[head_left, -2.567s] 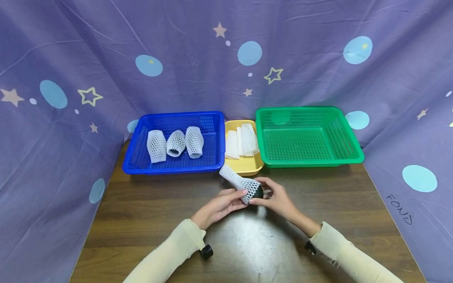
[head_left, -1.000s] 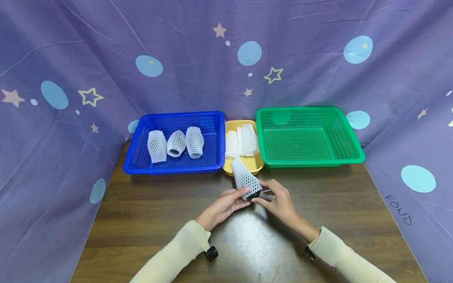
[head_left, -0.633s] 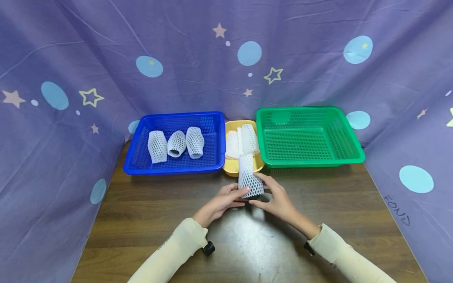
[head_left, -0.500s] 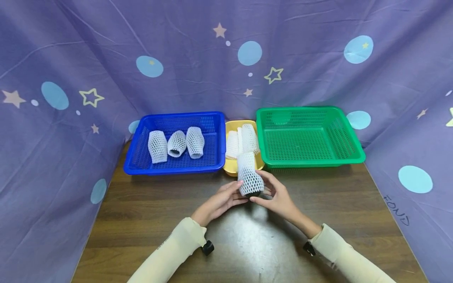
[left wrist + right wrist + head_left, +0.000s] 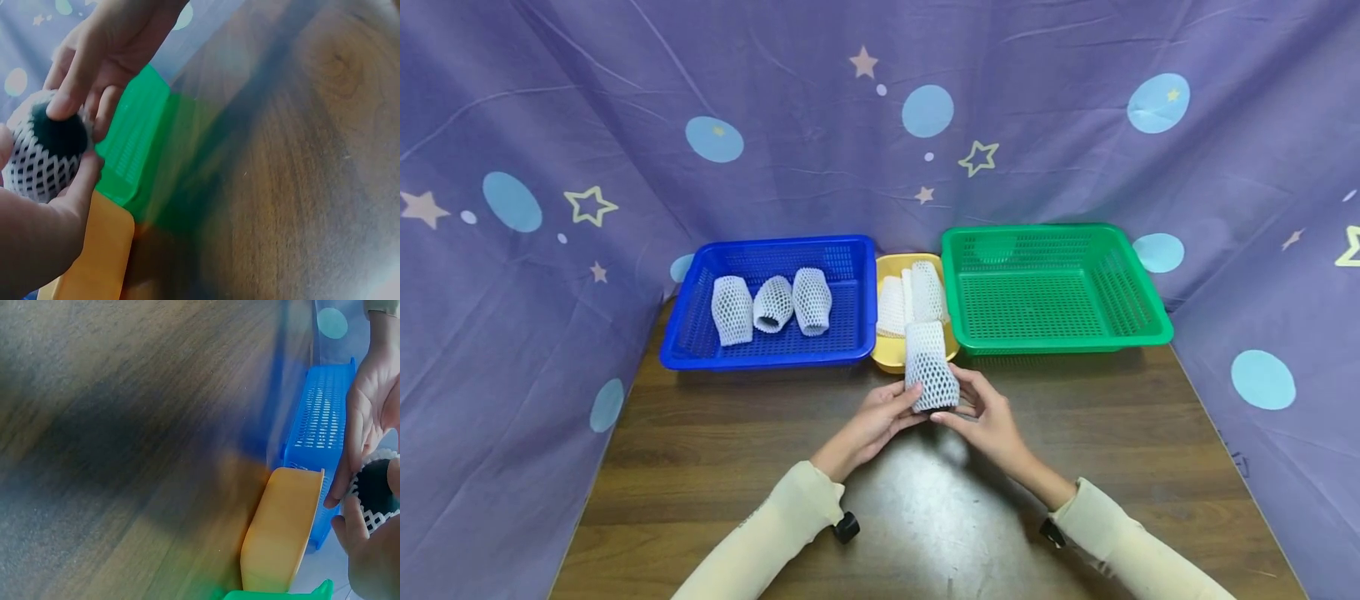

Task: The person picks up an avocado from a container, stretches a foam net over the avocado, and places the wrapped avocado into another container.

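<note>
Over the table's middle, both hands hold a white foam fruit net (image 5: 931, 367) with a dark, rounded item (image 5: 59, 131) inside its near end. My left hand (image 5: 876, 419) grips the net's left side, its thumb on the mesh. Around the right side curl the fingers of my right hand (image 5: 992, 417); in the left wrist view its thumb touches the exposed dark end. The net's narrower far part reaches over the yellow bin (image 5: 917, 350). Exactly what the dark item is cannot be told. In the right wrist view, the item (image 5: 375, 487) sits between both hands.
A blue basket (image 5: 767, 361) at left holds three netted items (image 5: 772, 304). Several flat foam nets (image 5: 891, 307) lie in the yellow bin. A green basket (image 5: 1060, 343) stands at right. A purple curtain (image 5: 820, 125) hangs behind the wooden table (image 5: 715, 467).
The net has turned from slanting left to pointing away from me. It has been drawn further over the dark item, whose exposed end shows less in the head view.
</note>
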Demonstrator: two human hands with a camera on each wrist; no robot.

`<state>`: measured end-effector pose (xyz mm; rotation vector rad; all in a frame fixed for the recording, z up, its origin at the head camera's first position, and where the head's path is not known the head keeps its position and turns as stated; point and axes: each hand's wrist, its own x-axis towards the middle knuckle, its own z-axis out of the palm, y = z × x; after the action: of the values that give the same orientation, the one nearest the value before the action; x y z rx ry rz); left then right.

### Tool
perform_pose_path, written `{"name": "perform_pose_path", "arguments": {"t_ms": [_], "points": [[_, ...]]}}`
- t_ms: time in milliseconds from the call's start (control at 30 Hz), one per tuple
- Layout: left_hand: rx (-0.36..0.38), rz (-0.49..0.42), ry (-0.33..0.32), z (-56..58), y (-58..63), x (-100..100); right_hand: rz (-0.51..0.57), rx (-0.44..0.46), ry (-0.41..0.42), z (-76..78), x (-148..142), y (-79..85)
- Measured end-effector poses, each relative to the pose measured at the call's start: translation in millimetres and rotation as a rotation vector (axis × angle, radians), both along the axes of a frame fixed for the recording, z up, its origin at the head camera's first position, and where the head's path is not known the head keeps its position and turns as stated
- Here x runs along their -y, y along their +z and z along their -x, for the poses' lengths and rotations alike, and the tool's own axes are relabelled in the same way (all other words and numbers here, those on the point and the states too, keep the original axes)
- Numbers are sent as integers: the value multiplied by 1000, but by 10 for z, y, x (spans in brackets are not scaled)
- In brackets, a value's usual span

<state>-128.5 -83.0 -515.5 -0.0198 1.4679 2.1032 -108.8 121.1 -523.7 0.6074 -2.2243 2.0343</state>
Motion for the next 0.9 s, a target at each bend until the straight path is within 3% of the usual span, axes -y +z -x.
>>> {"name": "perform_pose_path", "arguments": {"t_ms": [367,533,667,733,900], "points": [[2,-22,100,-49,2,-135,-73,-82,-70,43,37,-33],[-5,61,162,-10,40,-131,-273,-232,-156,69,31,-19],[-54,155,179,28,118,-112,-426,-379,-206,85,28,23],[-59,140,172,47,140,-88,-404,-394,-188,88,29,47],[-19,-29,76,87,155,15,-244,-313,-104,83,29,68]]}}
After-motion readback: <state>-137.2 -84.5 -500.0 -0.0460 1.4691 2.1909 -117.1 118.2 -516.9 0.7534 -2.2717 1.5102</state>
